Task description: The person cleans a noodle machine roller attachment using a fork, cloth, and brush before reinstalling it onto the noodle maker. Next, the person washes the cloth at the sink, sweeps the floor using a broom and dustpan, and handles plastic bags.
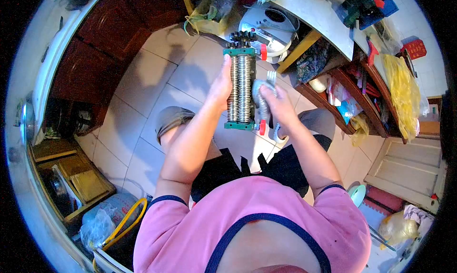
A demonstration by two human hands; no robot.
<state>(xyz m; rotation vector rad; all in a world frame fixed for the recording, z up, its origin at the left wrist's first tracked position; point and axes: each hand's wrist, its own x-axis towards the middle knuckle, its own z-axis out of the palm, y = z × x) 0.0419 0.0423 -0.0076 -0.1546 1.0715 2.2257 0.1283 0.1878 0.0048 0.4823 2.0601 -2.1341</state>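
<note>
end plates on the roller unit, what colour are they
The end plates are green, seen best in the head view.

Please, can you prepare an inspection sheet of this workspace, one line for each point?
Surface: tiled floor, lit unevenly.
Job's things: roller unit held over the floor; grey cloth beside it; fork-like tool, blurred.
Clutter: yellow bag at right; clear bag at lower left.
Hands: left hand grips the roller unit; right hand holds the grey cloth.
Cables: yellow hose or cable; cannot tell which.
Surroundings: white appliance, dark cabinet.
</note>
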